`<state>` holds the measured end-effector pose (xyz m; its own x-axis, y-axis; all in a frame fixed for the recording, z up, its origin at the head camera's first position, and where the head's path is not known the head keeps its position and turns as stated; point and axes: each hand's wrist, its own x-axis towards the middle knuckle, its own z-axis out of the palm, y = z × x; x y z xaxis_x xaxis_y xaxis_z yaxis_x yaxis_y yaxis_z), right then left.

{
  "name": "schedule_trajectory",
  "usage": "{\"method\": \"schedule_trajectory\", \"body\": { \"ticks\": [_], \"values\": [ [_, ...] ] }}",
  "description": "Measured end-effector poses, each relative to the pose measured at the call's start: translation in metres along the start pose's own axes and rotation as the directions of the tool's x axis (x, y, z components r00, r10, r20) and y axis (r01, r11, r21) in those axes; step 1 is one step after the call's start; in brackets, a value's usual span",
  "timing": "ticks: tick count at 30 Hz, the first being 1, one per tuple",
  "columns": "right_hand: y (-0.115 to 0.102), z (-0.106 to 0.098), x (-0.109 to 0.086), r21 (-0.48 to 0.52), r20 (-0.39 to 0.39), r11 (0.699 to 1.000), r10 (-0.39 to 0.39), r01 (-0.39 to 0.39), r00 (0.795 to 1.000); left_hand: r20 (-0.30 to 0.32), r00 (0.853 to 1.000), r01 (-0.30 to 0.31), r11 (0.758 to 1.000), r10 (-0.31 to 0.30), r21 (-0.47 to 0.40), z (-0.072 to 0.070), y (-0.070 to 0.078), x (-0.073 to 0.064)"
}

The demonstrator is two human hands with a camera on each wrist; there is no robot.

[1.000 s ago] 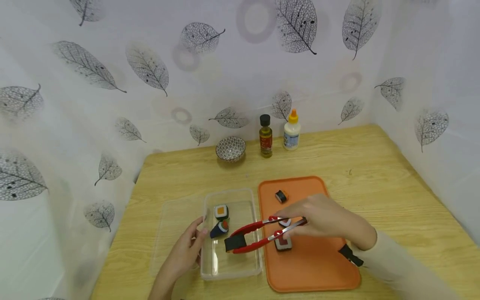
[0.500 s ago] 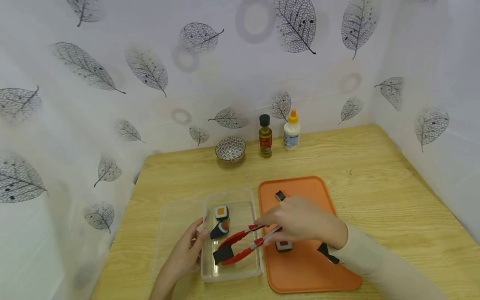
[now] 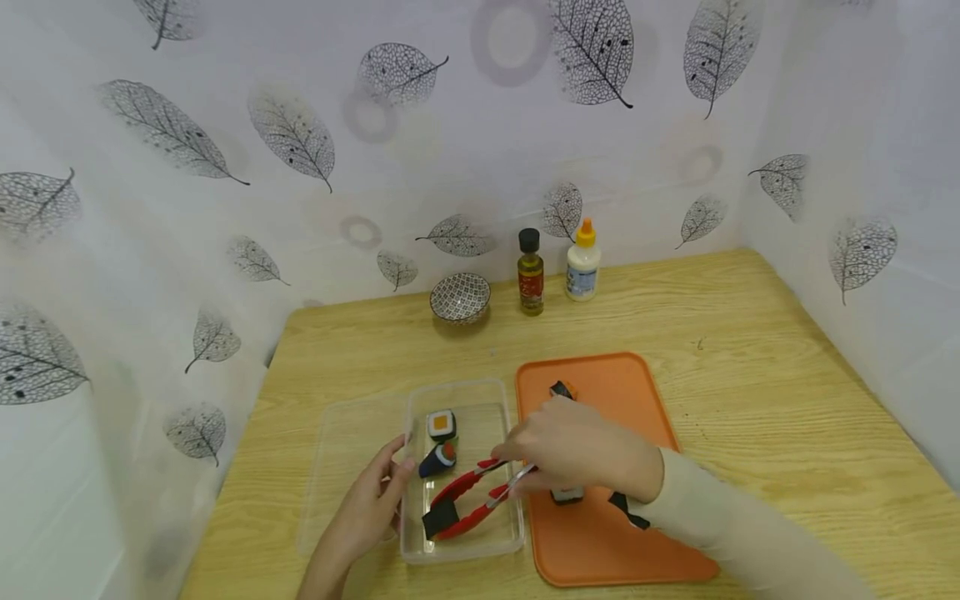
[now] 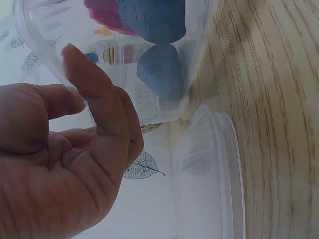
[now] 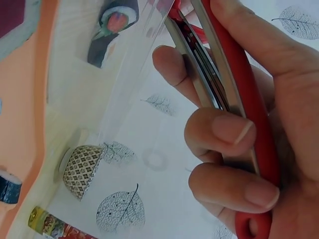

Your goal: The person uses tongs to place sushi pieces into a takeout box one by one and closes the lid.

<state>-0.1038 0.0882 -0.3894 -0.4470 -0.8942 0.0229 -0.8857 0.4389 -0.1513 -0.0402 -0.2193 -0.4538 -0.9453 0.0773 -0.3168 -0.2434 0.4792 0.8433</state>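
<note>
My left hand (image 3: 363,504) grips the left wall of a clear plastic container (image 3: 462,555), thumb at the rim. Red-handled metal tongs (image 5: 251,107) are in my right hand (image 3: 581,446), its fingers curled round their arms. Between the tong tips is a dark, nori-wrapped sushi piece (image 3: 441,520), low over the near left part of the container. A square sushi roll (image 3: 441,425) with an orange centre and a cone-shaped hand roll (image 3: 437,459) lie inside, farther back. From the left wrist, the container wall shows two dark sushi pieces (image 4: 159,69) behind it.
An orange tray (image 3: 630,558) right of the container bears several sushi pieces, partly hidden by the right arm. A clear lid (image 3: 345,442) lies at the left. Behind stand a patterned bowl (image 3: 461,298), a dark-capped bottle (image 3: 531,275) and a white bottle (image 3: 582,267).
The right hand has moved left and toward the near side, carrying the tongs and sushi piece lower into the container's near left part. The left hand has stayed on the wall.
</note>
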Motion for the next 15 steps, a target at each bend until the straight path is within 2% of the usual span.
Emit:
{"method": "schedule_trajectory", "body": {
  "ticks": [12,15],
  "values": [
    [-0.0097,0.0020,0.0082,-0.065,0.041,0.998,0.008,-0.005,0.999,-0.011,1.000,0.012,1.000,-0.012,-0.014,0.0011,-0.0002,0.0005],
    [-0.0090,0.0023,0.0074,-0.042,0.041,0.999,0.014,-0.013,0.999,-0.014,1.000,0.010,1.000,-0.010,-0.016,0.0011,-0.0010,0.0008]
  ]
}}
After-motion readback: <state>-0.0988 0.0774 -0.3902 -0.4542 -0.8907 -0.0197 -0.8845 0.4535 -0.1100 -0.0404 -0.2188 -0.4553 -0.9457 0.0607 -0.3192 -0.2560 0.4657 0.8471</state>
